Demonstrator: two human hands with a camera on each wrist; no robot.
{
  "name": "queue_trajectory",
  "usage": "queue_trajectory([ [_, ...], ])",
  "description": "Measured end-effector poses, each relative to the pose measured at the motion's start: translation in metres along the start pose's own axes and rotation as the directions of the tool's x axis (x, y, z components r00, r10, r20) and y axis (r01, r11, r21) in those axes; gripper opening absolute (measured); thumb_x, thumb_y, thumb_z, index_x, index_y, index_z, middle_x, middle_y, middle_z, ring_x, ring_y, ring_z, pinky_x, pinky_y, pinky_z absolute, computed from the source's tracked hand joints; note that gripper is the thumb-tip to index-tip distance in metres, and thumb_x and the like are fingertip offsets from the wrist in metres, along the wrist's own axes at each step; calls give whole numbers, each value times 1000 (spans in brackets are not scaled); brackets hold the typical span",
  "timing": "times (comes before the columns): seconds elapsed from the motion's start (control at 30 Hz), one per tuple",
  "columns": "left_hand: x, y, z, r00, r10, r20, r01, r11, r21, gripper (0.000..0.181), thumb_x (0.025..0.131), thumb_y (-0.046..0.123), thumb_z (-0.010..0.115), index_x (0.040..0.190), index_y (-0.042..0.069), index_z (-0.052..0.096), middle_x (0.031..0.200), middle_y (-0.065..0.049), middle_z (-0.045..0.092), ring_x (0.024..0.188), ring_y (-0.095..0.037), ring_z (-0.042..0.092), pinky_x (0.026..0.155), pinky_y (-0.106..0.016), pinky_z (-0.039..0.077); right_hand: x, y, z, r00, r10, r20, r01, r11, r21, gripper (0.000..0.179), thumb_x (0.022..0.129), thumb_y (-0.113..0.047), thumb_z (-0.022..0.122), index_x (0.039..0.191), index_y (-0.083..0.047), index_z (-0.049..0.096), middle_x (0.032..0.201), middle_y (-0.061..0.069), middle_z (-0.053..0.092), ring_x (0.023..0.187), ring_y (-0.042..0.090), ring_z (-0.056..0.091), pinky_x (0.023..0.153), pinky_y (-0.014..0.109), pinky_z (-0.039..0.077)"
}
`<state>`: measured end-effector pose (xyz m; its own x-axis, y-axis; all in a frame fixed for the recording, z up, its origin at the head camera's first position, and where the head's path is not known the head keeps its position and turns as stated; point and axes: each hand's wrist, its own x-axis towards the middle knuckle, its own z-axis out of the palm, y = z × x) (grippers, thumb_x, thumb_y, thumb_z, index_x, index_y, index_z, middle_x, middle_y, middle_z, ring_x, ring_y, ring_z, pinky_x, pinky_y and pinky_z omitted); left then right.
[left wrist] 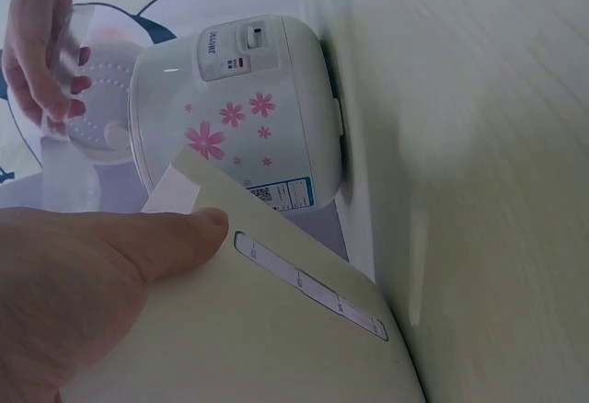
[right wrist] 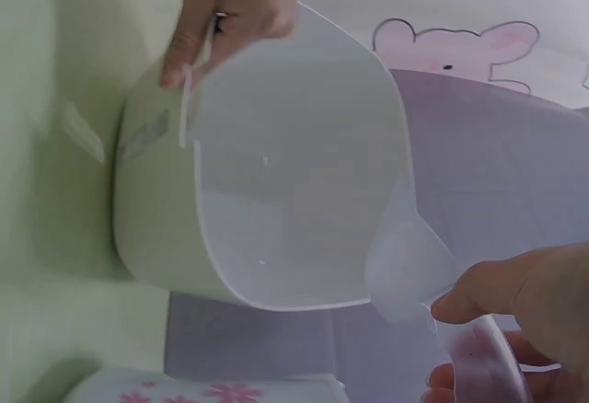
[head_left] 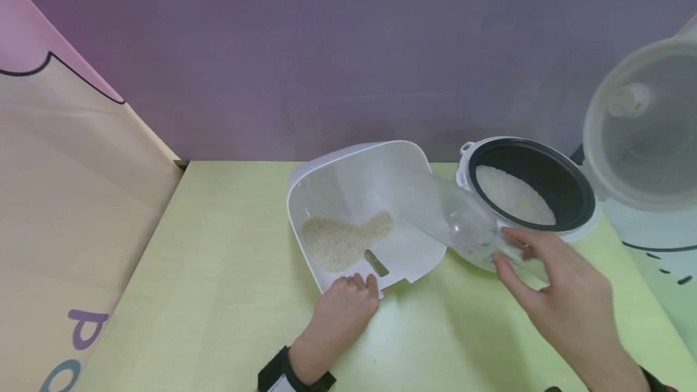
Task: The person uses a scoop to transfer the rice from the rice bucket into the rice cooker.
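A white plastic rice bin point(head_left: 403, 259) stands open on the table, with a patch of rice point(head_left: 337, 241) on its bottom. My left hand point(head_left: 347, 304) grips the near rim, fingers over the edge and thumb point(left wrist: 184, 242) against the outer wall beside a printed scale. In my right hand point(head_left: 566, 295) is a clear plastic scoop point(head_left: 474, 228), pinched between thumb and fingers. The scoop's front end point(right wrist: 405, 265) overlaps the bin's right rim. Just beyond it sits a white rice cooker point(left wrist: 239, 118) with its lid point(head_left: 648, 126) raised and white rice point(head_left: 514, 195) in the dark inner pot point(head_left: 561, 174).
The light green table point(head_left: 218, 295) stretches left and in front of the bin. A purple-grey cloth wall point(head_left: 327, 65) rises right behind the bin and cooker. A printed cloth point(head_left: 71, 198) flanks the left side. The cooker stands close to the bin's right.
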<state>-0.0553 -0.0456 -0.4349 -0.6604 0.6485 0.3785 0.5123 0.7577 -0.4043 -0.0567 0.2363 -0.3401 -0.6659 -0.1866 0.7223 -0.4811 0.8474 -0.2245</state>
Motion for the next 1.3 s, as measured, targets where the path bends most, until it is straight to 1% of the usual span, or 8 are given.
queue_trajectory([
  [0.1,0,0,-1,1000,0,8,0,1000,-6,23,91,35,76,94,12,79,63,3,64,51,-3,51,46,-17,40,-2,-4,14,994,-104,-37,102,993,-60,53,104,-49,49,107,-2,74,92,10,74,74,27,66,62,38,44],
  [0.17,0,1,-1,1000,-2,14,2,1000,-10,24,91,36,76,92,12,78,63,3,63,50,-3,51,46,-17,39,-3,-7,24,983,-176,-56,170,980,-106,47,106,-42,49,107,-2,74,92,13,73,75,34,67,60,43,43],
  [0.4,1,1,-2,1000,-2,22,3,1000,-14,27,93,38,74,92,11,78,64,3,64,50,-4,51,46,-18,40,-2,-11,52,916,-392,-87,354,891,-283,27,106,-11,46,110,-4,72,99,18,72,78,39,65,65,49,45],
  [0.57,1,1,-2,1000,-3,19,3,1000,-7,27,93,38,74,92,11,78,64,3,64,50,-4,51,45,-18,39,2,-11,66,852,-521,-41,472,800,-371,24,104,-1,47,112,-4,70,102,20,70,86,36,65,68,47,48],
  [0.73,1,1,0,1000,-8,12,8,1000,-15,28,93,39,74,89,11,77,62,2,63,49,-4,50,45,-17,37,7,-12,77,806,-588,64,555,714,-428,25,102,2,44,114,-1,66,104,21,68,88,35,62,72,42,48],
  [0.97,2,2,1,1000,-15,-17,14,1000,-6,33,94,43,72,83,12,74,60,3,60,49,-4,49,44,-19,36,11,-16,84,729,-645,230,658,566,-497,30,102,-2,38,116,4,64,107,24,63,92,34,58,81,42,45],
  [1.13,2,2,-1,1000,-7,1,7,1000,6,30,94,41,71,86,12,75,60,3,60,49,-4,48,44,-18,35,16,-20,91,678,-663,317,695,439,-569,34,100,-3,38,118,1,65,106,21,64,96,31,57,87,39,42],
  [1.3,2,2,-1,1000,-15,-11,15,1000,14,30,92,41,74,79,14,70,59,5,58,48,-3,47,43,-18,35,20,-24,100,640,-670,376,715,341,-610,37,96,-3,38,119,2,66,105,19,66,97,29,56,87,37,39],
])
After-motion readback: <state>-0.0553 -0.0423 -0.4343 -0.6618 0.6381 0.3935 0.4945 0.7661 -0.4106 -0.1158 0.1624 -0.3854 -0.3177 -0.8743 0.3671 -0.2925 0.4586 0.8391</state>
